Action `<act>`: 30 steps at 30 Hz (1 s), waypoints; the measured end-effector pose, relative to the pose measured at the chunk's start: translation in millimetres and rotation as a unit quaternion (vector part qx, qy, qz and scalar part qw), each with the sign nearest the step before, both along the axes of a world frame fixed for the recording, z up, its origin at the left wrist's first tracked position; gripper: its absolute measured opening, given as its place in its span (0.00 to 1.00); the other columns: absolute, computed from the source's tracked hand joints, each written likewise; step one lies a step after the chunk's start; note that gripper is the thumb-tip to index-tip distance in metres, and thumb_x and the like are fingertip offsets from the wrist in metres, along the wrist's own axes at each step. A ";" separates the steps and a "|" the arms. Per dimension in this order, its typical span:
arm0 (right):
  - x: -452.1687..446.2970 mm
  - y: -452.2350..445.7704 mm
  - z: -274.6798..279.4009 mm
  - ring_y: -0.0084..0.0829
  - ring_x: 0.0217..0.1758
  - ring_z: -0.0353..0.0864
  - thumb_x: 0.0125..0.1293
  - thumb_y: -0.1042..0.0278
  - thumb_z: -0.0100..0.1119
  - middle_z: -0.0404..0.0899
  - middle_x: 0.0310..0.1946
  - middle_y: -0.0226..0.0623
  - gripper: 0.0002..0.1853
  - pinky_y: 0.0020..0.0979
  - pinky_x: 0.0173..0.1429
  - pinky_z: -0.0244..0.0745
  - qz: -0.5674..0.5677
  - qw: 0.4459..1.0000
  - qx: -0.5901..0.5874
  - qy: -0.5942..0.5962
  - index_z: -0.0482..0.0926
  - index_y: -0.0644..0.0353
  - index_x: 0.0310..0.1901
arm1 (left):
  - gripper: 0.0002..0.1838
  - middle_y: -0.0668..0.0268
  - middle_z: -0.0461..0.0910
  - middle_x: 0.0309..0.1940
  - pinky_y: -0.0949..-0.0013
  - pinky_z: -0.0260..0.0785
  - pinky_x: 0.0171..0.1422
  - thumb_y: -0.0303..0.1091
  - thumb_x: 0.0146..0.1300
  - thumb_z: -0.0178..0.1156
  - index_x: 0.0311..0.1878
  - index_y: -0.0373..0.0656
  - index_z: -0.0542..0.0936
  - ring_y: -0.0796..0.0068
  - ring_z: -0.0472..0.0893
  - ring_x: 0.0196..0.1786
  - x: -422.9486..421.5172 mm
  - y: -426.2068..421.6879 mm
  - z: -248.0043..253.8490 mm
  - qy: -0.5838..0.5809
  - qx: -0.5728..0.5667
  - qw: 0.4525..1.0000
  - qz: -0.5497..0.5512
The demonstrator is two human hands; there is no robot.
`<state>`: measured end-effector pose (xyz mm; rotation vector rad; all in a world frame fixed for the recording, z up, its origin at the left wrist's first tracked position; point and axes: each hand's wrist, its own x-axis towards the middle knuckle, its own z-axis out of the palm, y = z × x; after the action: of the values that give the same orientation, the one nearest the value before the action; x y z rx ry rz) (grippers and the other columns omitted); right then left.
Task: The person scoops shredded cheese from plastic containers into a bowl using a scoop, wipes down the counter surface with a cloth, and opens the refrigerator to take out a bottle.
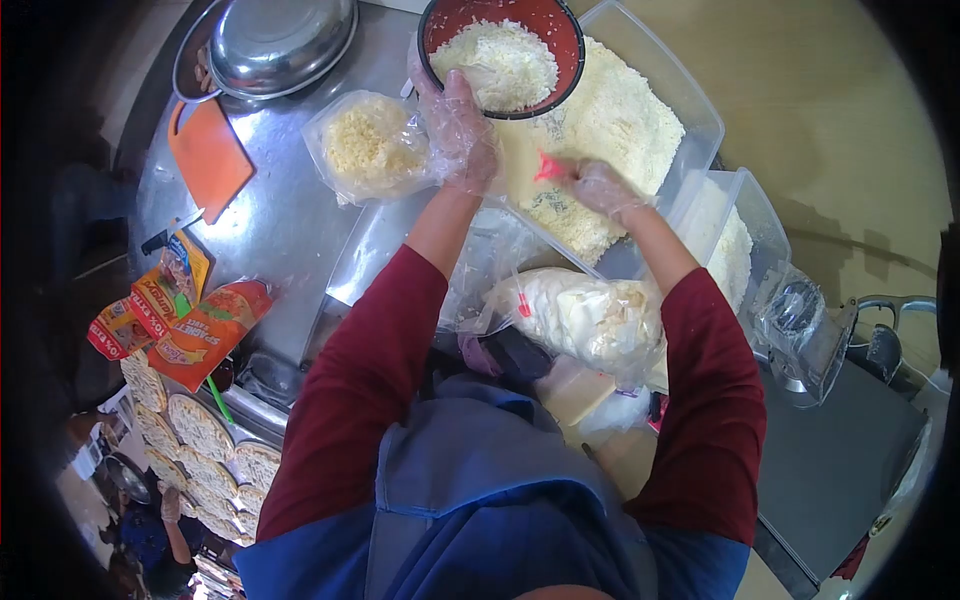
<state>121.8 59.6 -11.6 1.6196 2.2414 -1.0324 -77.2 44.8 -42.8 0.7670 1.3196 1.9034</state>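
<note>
Red inside and dark at the rim, a bowl (571, 55) of white gratings (500, 65) is overlapping the far left end of a clear tub (703, 105) in the head camera's view; whether the tub is bearing its weight, one cannot tell. The left hand (462, 135), wearing a clear plastic glove, is gripping the bowl's near side, fingers closing narrowly and thumb pressing by the rim. Gloved too, the right hand (606, 190) is drawing its fingers together around a small pink item (550, 167), too indistinct to name, over the tub's pale, crumbly heap (625, 125).

Slick, loose film is leaving the one-handed grip open to slipping, which could tip the bowl and scatter gratings onto the steel table (285, 200). The pink item is risking a drop, should the pinch loosen, and could sink into the heap. A bag of pale shreds (370, 150) is lying against the left glove, where wrinkled plastic could catch and drag it. Near the right forearm, a smaller tub (770, 215) is standing exposed to a bump if the elbow swings outward.
</note>
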 end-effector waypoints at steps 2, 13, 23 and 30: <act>5.8 -9.7 -18.7 0.27 0.27 0.74 0.66 0.52 0.57 0.79 0.28 0.34 0.22 0.30 0.37 0.71 -0.018 0.986 -0.137 0.093 0.77 0.60 0.55 | 0.27 0.57 0.70 0.57 0.65 0.63 0.62 0.48 0.74 0.42 0.66 0.37 0.60 0.66 0.71 0.57 1.3 4.3 -8.4 0.018 0.011 0.999 0.025; 56.4 -9.2 116.2 0.13 0.20 0.55 0.66 0.52 0.60 0.62 0.21 0.17 0.22 0.20 0.23 0.50 -0.169 0.958 -0.171 0.156 0.78 0.59 0.54 | 0.30 0.52 0.69 0.59 0.63 0.60 0.66 0.46 0.72 0.44 0.70 0.36 0.56 0.61 0.70 0.60 0.2 1.5 14.9 -0.018 0.030 0.999 0.019; -29.7 1.0 155.4 0.39 0.30 0.80 0.65 0.62 0.54 0.80 0.26 0.41 0.23 0.42 0.37 0.74 0.030 0.952 0.285 0.108 0.71 0.57 0.62 | 0.29 0.52 0.69 0.59 0.63 0.58 0.67 0.43 0.71 0.45 0.69 0.35 0.57 0.61 0.70 0.61 1.9 -2.7 23.3 0.035 -0.046 0.998 0.011; -34.3 -0.8 145.0 0.35 0.29 0.78 0.66 0.68 0.50 0.77 0.28 0.47 0.23 0.38 0.39 0.74 0.038 0.908 0.417 0.029 0.71 0.49 0.64 | 0.44 0.45 0.59 0.68 0.62 0.52 0.73 0.61 0.70 0.41 0.72 0.30 0.49 0.56 0.63 0.69 -2.8 -1.7 15.9 0.034 -0.154 0.987 0.022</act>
<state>87.5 58.9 133.3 1.7297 2.9765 -0.0469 -80.0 43.1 -26.9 0.6540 1.6371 1.6628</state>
